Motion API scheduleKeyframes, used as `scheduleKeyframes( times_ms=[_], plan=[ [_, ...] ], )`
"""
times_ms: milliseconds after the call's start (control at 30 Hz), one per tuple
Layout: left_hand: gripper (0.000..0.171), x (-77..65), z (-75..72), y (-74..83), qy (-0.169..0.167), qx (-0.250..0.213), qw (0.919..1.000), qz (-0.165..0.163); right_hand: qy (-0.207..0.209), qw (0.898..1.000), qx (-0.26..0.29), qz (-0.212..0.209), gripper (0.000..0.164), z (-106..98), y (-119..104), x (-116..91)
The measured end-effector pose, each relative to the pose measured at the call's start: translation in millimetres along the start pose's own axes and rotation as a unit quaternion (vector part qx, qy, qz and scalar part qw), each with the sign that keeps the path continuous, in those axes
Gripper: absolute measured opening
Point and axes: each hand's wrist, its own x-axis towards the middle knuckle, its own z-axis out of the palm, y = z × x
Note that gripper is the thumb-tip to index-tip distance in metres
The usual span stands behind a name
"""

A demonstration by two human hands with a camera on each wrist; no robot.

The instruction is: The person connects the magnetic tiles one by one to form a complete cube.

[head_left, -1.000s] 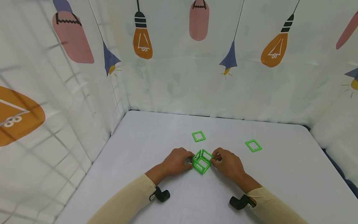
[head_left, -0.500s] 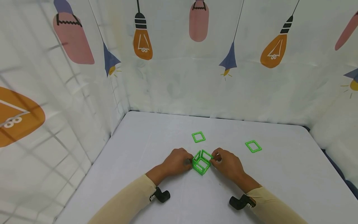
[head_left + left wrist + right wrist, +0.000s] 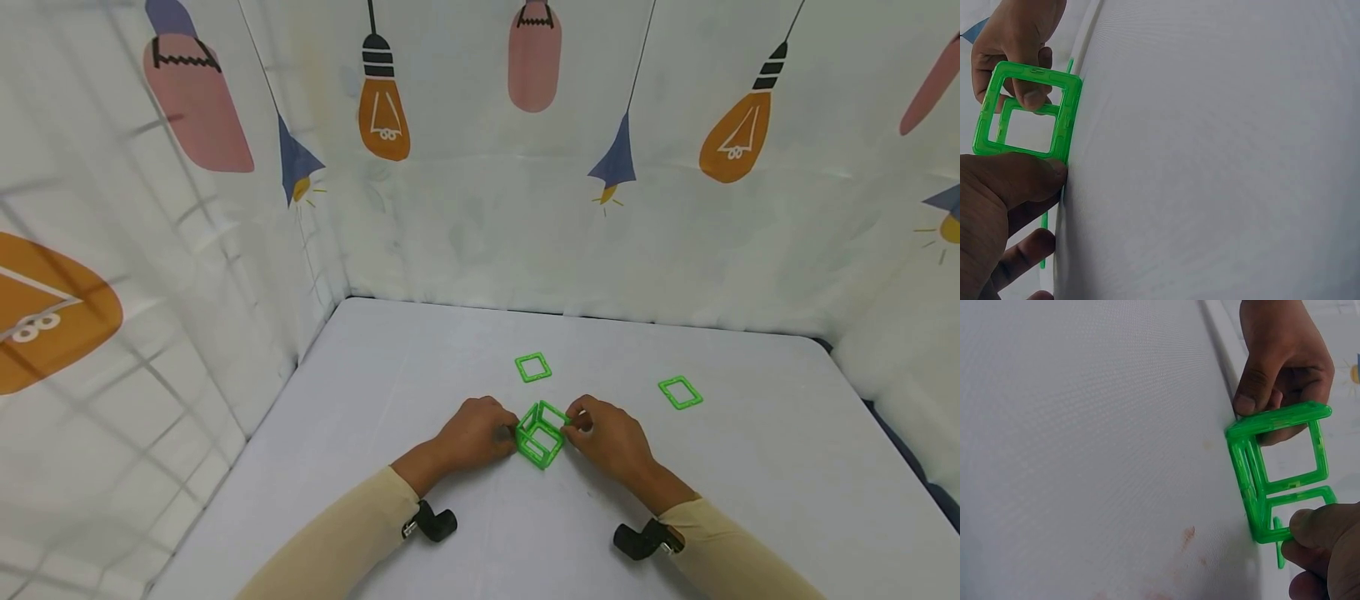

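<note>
Several green square magnetic tiles stand joined as an open-topped box on the white table, with see-through centres. My left hand grips the box's left side; in the left wrist view its thumb lies along the edge of the near tile. At the right side, my right hand pinches an upright tile between thumb and fingertips. The right wrist view shows that pinched tile leaning out slightly from its neighbour, with a narrow gap near its upper corner. The left fingertips are partly hidden behind the box there.
One loose green tile lies flat behind the box, and another loose tile lies farther right. The white table meets a printed fabric wall at the back and left. Both wrists carry black camera mounts.
My right hand and the tile it pinches have shifted very slightly left, toward the box. The left hand and the loose tiles stay where they were.
</note>
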Motion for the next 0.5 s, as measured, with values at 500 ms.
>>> scheduleKeyframes(
  times_ms=[500],
  plan=[
    [0.018,-0.6,-1.4,1.1,-0.002,-0.01,0.9999,-0.002,0.004,1.0,0.007,-0.01,0.02,0.1,-2.1,0.2]
  ],
)
